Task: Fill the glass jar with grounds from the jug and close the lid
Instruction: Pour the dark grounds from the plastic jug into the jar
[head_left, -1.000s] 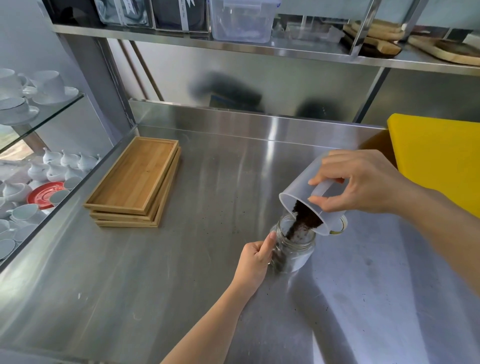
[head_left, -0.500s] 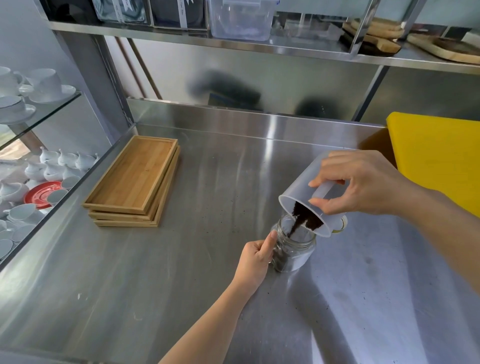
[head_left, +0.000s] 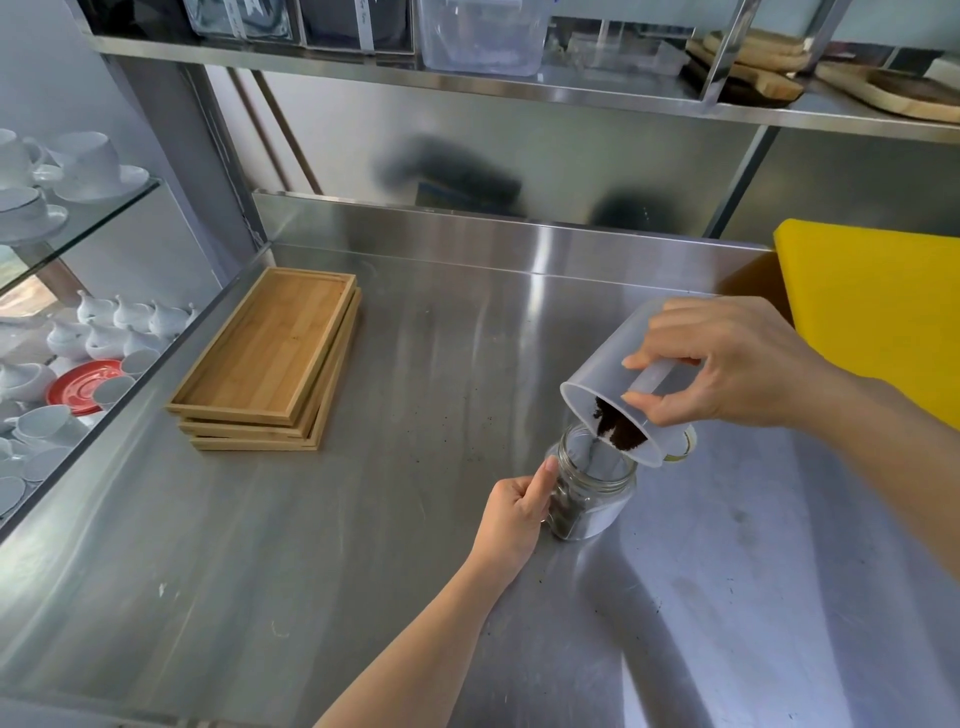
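Tipping steeply, the jug (head_left: 618, 374) is clasped by the right hand (head_left: 727, 364); grounds (head_left: 618, 428) could be spilled onto the desk (head_left: 415, 364) unless the glass jar (head_left: 592, 493), grasped by the left hand (head_left: 514, 514), is steadied.

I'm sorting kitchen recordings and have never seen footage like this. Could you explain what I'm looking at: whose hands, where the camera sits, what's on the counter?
There is no machine here: a person works with bare hands, and the one camera sits on their head, looking forward and down. The left hand steadies a glass jar standing on the steel counter. The right hand grips a translucent plastic jug, tipped so its mouth hangs over the jar. Dark grounds sit at the jug's lower lip, and some already lie in the jar's bottom. The jar has no lid on. Further left lies a stack of wooden trays; a yellow board stands at the right. White cups fill the glass shelves beside the counter.
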